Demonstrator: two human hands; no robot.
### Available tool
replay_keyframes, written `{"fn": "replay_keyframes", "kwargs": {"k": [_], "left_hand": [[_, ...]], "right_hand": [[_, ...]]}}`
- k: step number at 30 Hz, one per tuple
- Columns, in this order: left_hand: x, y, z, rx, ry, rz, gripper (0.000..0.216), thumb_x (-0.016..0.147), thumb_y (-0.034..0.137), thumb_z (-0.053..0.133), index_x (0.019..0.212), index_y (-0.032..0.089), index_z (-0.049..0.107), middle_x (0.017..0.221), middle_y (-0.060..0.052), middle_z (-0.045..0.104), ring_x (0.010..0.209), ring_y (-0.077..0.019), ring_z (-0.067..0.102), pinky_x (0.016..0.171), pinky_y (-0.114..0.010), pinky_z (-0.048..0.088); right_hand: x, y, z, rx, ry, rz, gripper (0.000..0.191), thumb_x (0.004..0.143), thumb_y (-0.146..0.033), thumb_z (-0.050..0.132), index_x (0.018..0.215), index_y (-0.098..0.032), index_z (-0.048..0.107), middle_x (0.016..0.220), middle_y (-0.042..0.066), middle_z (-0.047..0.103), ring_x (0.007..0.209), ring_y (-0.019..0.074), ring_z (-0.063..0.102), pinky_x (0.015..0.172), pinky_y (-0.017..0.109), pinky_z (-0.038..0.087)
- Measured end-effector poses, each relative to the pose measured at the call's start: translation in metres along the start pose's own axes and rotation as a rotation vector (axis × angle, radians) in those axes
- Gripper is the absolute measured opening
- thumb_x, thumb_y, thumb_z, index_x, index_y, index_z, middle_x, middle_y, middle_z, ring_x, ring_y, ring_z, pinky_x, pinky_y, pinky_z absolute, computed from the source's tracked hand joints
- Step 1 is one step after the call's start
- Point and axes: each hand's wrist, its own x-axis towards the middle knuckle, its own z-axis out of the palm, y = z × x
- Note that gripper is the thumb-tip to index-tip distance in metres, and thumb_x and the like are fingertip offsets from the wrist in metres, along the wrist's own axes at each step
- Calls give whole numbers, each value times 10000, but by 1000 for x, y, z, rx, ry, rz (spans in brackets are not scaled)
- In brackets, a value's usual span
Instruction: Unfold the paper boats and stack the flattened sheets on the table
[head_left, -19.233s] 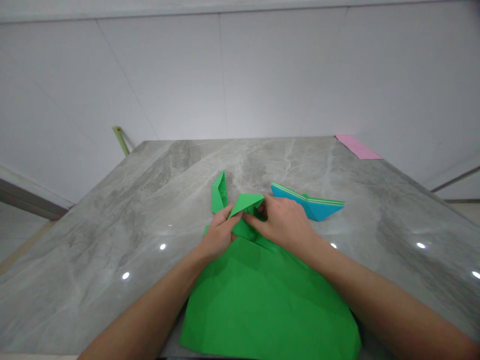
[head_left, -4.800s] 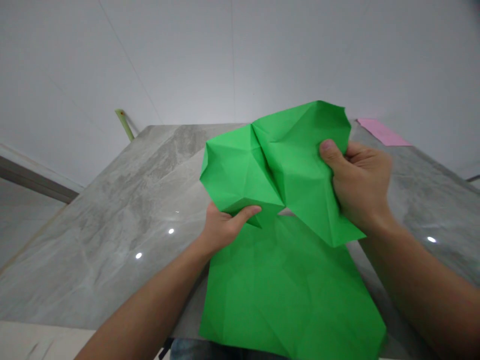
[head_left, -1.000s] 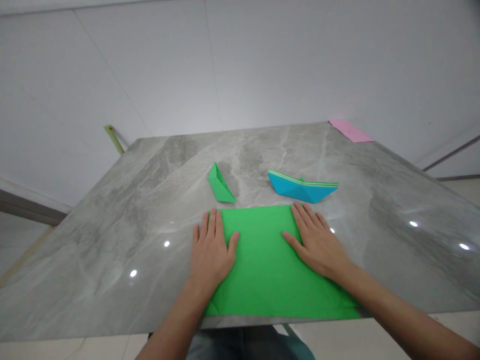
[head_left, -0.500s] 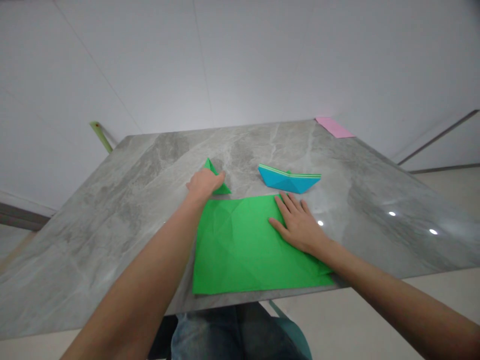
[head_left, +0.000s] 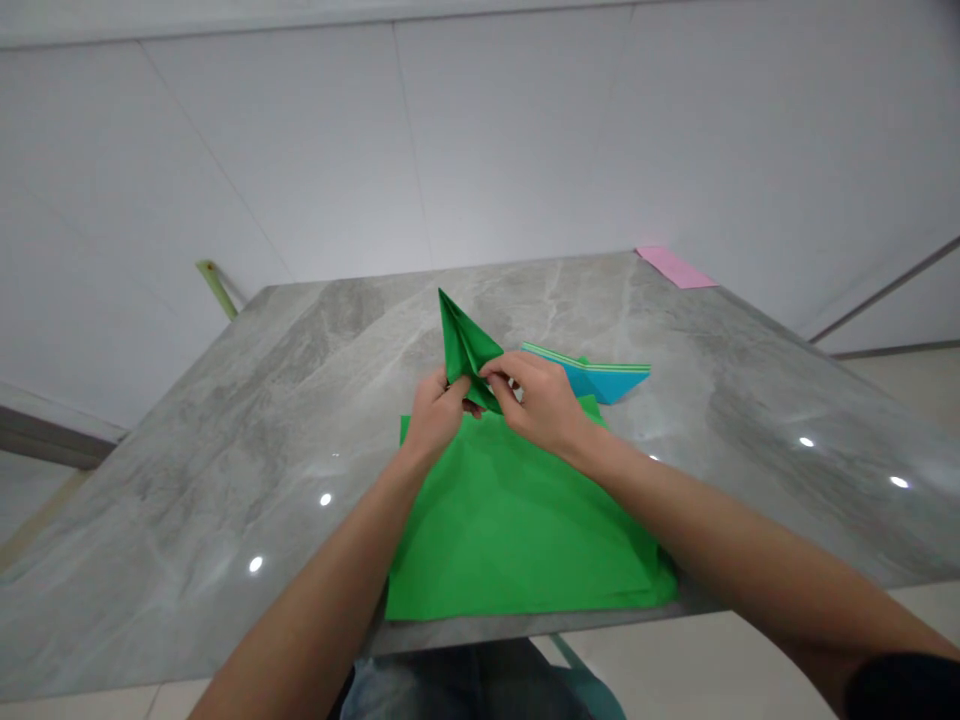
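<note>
A folded green paper piece, pointed at the top and creased down its middle, is held up between both hands. My left hand grips its lower left side, thumb in front. My right hand pinches its right side with thumb and forefinger. Below the hands a large green paper sheet lies flat, with creases and layered edges at its right. Behind my right hand sits a blue folded paper boat with striped upper edges, its left part partly covered by the hand.
The grey marble-patterned table reaches to a white wall. A pink paper lies at the far right corner. A light green strip stands out past the far left corner.
My left hand has lifted the folded green piece off the table. My right hand has left the green sheet and moved left to grip the piece. The view has tilted slightly.
</note>
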Motion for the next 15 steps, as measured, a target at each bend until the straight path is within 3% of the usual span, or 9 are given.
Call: {"fn": "replay_keyframes", "kwargs": {"k": [6, 12, 15], "left_hand": [[-10, -29, -14, -247, -20, 15, 393, 877, 493, 543, 973, 129, 655, 727, -43, 673, 625, -163, 626, 590, -279, 520], [-16, -28, -14, -307, -76, 29, 397, 893, 504, 580, 1046, 154, 687, 831, -53, 705, 852, -208, 661, 770, -313, 539], [-21, -27, -10, -319, -81, 14, 392, 904, 491, 552, 1081, 165, 679, 879, -54, 703, 833, -208, 653, 751, -320, 542]], "right_hand": [[9, 1, -1, -211, -48, 30, 178, 918, -259, 558, 870, -155, 694, 864, 87, 623, 827, 218, 583, 767, 333, 463], [11, 2, -7, -352, -132, 112, 304, 840, -440, 685, 873, -138, 676, 897, 119, 608, 896, 278, 587, 777, 383, 471], [12, -2, -10, -359, -195, 182, 304, 859, -444, 657, 840, -141, 667, 845, 109, 654, 829, 264, 617, 735, 366, 456]]}}
